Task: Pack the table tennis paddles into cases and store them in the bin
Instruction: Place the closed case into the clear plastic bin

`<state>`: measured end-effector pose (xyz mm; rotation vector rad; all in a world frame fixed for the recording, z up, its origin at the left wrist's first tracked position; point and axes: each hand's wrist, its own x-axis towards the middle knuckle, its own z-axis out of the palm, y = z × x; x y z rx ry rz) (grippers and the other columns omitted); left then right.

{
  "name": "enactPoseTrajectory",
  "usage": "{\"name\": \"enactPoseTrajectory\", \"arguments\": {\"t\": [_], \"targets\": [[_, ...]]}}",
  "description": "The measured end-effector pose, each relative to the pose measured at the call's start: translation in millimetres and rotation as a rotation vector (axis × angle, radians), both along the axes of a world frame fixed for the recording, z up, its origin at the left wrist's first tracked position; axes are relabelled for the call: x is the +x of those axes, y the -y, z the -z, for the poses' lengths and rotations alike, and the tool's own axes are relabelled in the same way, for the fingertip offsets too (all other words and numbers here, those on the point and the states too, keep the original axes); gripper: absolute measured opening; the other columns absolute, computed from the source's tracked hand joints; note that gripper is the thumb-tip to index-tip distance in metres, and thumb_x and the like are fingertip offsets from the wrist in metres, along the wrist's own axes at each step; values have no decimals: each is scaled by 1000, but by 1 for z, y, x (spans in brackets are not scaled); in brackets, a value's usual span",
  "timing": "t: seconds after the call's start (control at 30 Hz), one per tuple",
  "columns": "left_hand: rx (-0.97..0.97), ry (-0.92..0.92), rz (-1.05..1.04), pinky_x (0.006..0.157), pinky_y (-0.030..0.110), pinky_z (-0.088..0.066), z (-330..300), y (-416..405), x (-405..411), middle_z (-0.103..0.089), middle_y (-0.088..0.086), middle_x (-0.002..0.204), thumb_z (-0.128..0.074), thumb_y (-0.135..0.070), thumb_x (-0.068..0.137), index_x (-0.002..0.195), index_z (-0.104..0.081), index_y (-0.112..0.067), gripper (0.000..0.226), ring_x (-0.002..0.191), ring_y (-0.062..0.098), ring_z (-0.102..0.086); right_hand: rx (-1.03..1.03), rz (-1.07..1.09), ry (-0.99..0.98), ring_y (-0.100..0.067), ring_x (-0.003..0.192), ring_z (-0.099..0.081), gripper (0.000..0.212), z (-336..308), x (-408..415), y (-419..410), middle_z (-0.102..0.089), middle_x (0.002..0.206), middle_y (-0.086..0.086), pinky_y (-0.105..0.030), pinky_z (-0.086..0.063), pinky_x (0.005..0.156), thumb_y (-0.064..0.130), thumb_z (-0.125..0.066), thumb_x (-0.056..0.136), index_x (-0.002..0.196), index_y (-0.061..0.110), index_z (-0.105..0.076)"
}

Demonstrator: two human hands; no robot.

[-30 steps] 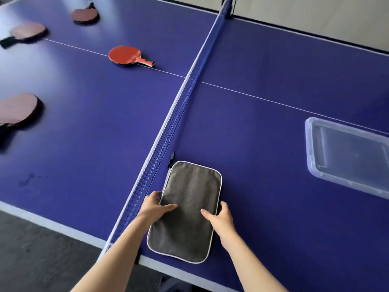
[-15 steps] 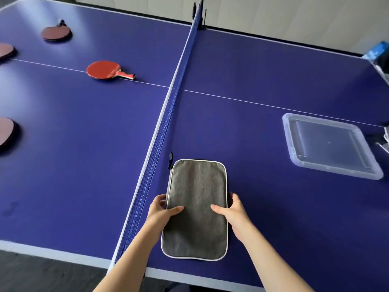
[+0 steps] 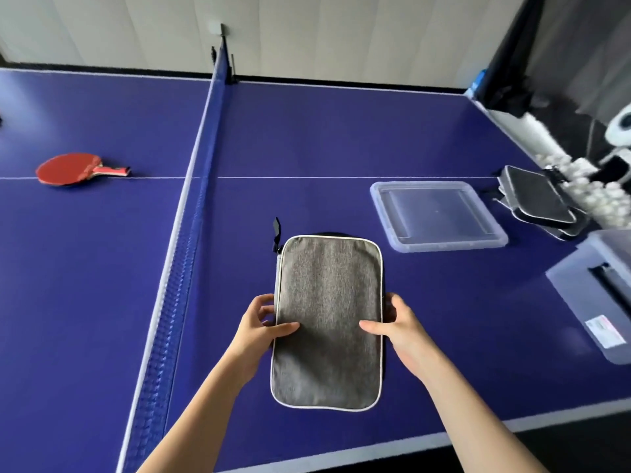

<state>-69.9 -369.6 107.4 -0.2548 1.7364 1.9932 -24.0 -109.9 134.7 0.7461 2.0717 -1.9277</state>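
Both hands are clamped on the grey case (image 3: 327, 322), one on each long edge. The left hand (image 3: 259, 327) has its thumb laid flat across the fabric top and its fingers curled under the left side. The right hand (image 3: 401, 327) mirrors it, thumb on top and fingers wrapped around the right edge. The case, trimmed in white piping, sits between them just over the blue table (image 3: 341, 131); whether its underside touches the surface I cannot tell. A black zipper pull (image 3: 276, 230) sticks out from the far left corner of the case, beyond the left hand.

Just left of the left hand runs the net (image 3: 191, 216), stretching away toward the far wall. Past the net, well off to the left and farther away, lies a red paddle (image 3: 70, 167) with its handle pointing back toward the net.

To the right of the right hand and a little farther off rests a clear plastic lid (image 3: 437, 216), flat on the table. Beyond that lid, at the table's right edge, a few dark cases (image 3: 536, 199) are stacked. Nearer, out to the right of the grip, stands a clear bin (image 3: 594, 295) with a label on its side, partly cut off by the edge of view.
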Motion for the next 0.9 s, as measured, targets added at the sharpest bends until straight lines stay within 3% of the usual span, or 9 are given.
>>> {"name": "enactPoseTrajectory", "arguments": {"t": [0.23,0.37,0.57,0.7,0.8,0.9], "targets": [[7,-73,172,69,34,-54,-35,-86,2,-62,9,115,-76,-1,76,118,-53,-22,53,95,21,-65,-39,144,-109,-10,97,-67,58,-23,43,-78,-67,109,6,-20,-46,74,3,-82,67,110,29,-53],[22,-101,255,71,35,-55,-51,-152,20,-62,12,117,-76,0,76,119,-53,-20,53,96,23,-65,-58,215,-166,-19,100,-67,57,-37,83,-137,-68,108,-2,-32,-50,87,-1,-81,66,109,25,-55],[53,-130,368,70,35,-54,-70,-261,67,-61,7,107,-82,-4,70,117,-54,-21,57,92,20,-65,-62,338,-248,-28,103,-64,55,-56,158,-232,-67,107,-12,-41,-51,93,-7,-77,67,108,22,-55],[77,-146,437,76,38,-54,-80,-333,100,-62,9,109,-80,-5,72,117,-54,-18,54,94,22,-64,-60,434,-288,-23,101,-65,55,-67,207,-289,-65,106,-3,-35,-52,86,-8,-76,68,110,21,-55],[78,-153,494,80,42,-52,-87,-382,122,-62,9,111,-74,-3,79,118,-53,-18,47,97,23,-63,-72,489,-317,-24,103,-65,56,-73,242,-327,-64,111,-6,-40,-53,88,-9,-75,69,113,18,-55],[87,-154,553,80,42,-52,-92,-423,136,-62,11,114,-73,-4,80,118,-52,-18,46,97,24,-64,-81,548,-339,-22,99,-67,54,-77,267,-358,-65,108,-4,-37,-56,79,-9,-75,69,108,23,-57]]}}
